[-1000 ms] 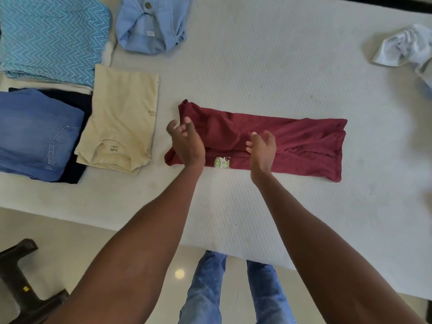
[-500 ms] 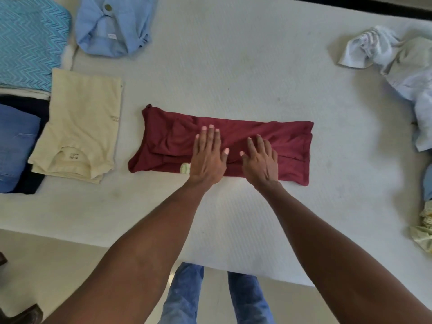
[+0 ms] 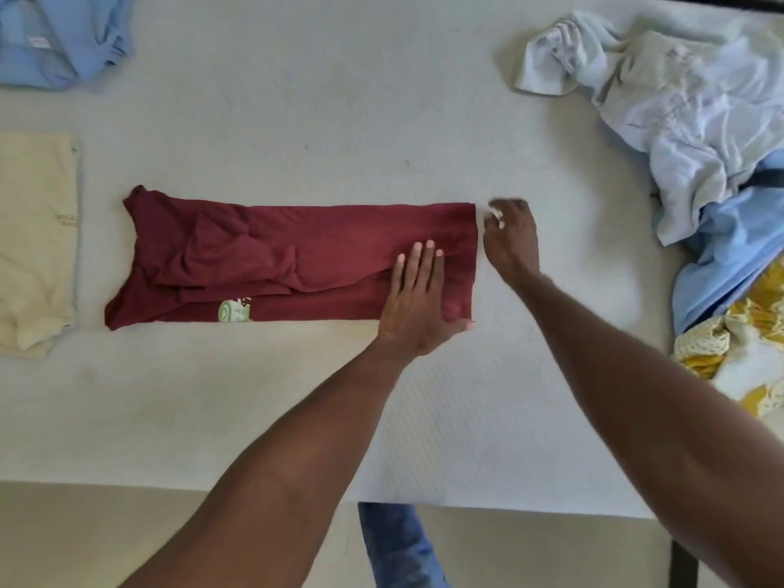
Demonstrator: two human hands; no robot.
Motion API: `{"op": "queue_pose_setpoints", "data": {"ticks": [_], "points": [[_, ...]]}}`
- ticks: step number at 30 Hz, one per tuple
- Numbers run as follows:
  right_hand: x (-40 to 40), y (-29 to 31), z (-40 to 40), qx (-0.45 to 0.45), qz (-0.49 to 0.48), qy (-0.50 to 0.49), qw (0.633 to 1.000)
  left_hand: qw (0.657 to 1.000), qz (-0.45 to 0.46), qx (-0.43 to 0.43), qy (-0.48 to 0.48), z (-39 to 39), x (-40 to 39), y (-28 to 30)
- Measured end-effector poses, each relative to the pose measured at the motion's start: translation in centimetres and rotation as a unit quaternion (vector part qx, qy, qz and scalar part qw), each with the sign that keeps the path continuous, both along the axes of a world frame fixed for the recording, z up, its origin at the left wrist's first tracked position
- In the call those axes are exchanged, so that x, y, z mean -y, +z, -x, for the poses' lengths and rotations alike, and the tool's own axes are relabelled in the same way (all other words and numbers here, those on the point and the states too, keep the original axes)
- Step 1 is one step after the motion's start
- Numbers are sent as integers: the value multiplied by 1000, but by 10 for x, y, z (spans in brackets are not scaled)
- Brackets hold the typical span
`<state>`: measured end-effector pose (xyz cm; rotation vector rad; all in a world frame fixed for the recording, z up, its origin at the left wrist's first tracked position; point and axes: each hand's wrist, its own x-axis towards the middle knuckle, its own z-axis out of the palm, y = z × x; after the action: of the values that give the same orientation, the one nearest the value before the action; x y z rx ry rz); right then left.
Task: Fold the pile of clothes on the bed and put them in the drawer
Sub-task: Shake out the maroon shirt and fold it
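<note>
The maroon shirt (image 3: 271,256) is lying on the white bed (image 3: 339,120), already folded into a long narrow strip whose long axis is running left to right across the person's front. At far left a folded cream shirt (image 3: 34,248) is sitting well apart from it. The left hand (image 3: 418,299) is pressing flat, fingers straight, on the strip's right end. Just beyond that end, the right hand (image 3: 511,239) is hovering with fingers loosely curled and blurred; I cannot tell whether it is pinching the hem. Both hands are nearest the right end, so that end looks likely to fold over leftward. Unfolded clothes (image 3: 700,133) are heaping at far right.
</note>
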<state>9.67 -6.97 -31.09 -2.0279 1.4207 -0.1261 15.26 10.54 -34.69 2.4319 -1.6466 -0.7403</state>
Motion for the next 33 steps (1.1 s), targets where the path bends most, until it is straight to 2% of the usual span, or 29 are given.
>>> {"op": "queue_pose_setpoints", "data": {"ticks": [2, 5, 10, 11, 12, 13, 14, 15, 16, 18, 20, 21, 22, 23, 27, 30, 33], "points": [[21, 3, -18, -6, -74, 89, 993, 1000, -8, 2, 16, 25, 8, -2], [42, -4, -30, -118, -93, 247, 957, 997, -56, 10, 53, 48, 17, -10], [43, -20, -34, -154, -74, 271, 947, 998, -11, 32, 60, 52, 15, -23], [41, -18, -35, -161, -73, 277, 945, 998, 4, 4, 62, 50, 16, -25], [41, -15, -36, -162, -80, 276, 944, 995, 26, -59, 79, 48, 19, -25], [41, -11, -37, -159, -97, 267, 946, 978, 49, -161, 123, 42, 21, -18], [41, -5, -38, -156, -118, 250, 948, 939, 68, -283, 184, 34, 22, -7], [40, 4, -41, -154, -141, 236, 949, 875, 86, -405, 250, 25, 21, 4], [38, 15, -45, -150, -160, 225, 949, 797, 104, -502, 318, 18, 19, 17], [30, 41, -59, -111, -192, 213, 952, 621, 152, -625, 448, 0, 9, 44], [15, 67, -76, -41, -241, 203, 948, 398, 218, -724, 520, -22, -6, 62], [8, 78, -87, -9, -268, 197, 943, 302, 232, -759, 528, -33, -16, 70], [-1, 87, -100, 17, -296, 193, 935, 235, 235, -781, 529, -44, -28, 77], [-15, 95, -118, 42, -323, 190, 926, 201, 238, -791, 527, -59, -46, 86], [-76, 119, -199, 86, -391, 198, 895, 146, 297, -801, 498, -105, -113, 112], [-140, 128, -270, 84, -404, 234, 880, 129, 361, -775, 502, -149, -167, 115], [-194, 112, -326, 40, -396, 257, 881, 127, 391, -742, 530, -187, -210, 105]]}}
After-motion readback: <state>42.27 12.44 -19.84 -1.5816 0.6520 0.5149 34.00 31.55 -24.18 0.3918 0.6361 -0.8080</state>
